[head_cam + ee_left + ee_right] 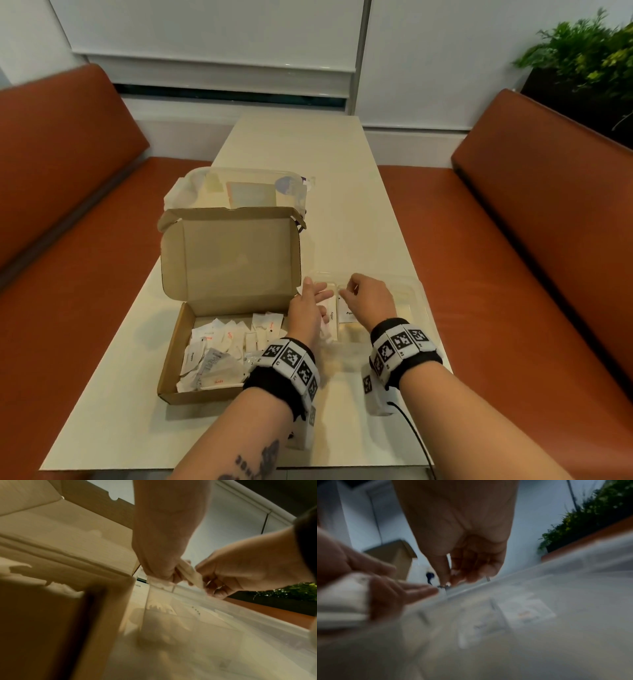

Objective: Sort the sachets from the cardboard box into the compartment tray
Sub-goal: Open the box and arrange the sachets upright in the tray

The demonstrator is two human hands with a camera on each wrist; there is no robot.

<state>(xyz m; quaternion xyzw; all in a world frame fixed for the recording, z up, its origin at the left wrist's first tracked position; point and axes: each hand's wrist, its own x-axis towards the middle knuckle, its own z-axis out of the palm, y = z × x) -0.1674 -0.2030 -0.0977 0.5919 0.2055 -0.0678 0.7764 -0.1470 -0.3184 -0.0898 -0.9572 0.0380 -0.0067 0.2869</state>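
The open cardboard box [171,359] lies at the left of the table with several white sachets [219,356] loose inside. To its right is the clear compartment tray [416,291], with sachets [346,313] in its near compartments. Both hands hover over the tray's left end. My left hand [308,305] grips a small bundle of white sachets [190,574], also visible in the right wrist view [342,601]. My right hand [366,298] has its fingers curled, and thumb and fingers [447,573] pinch a sachet at the end of that bundle. That view is blurred.
A clear lidded container [239,188] stands behind the box's raised lid [229,260]. Orange benches [68,240] [531,240] run along both sides of the narrow table [342,205]. A plant [589,54] is at the far right. A black cable [414,435] trails from my right wrist.
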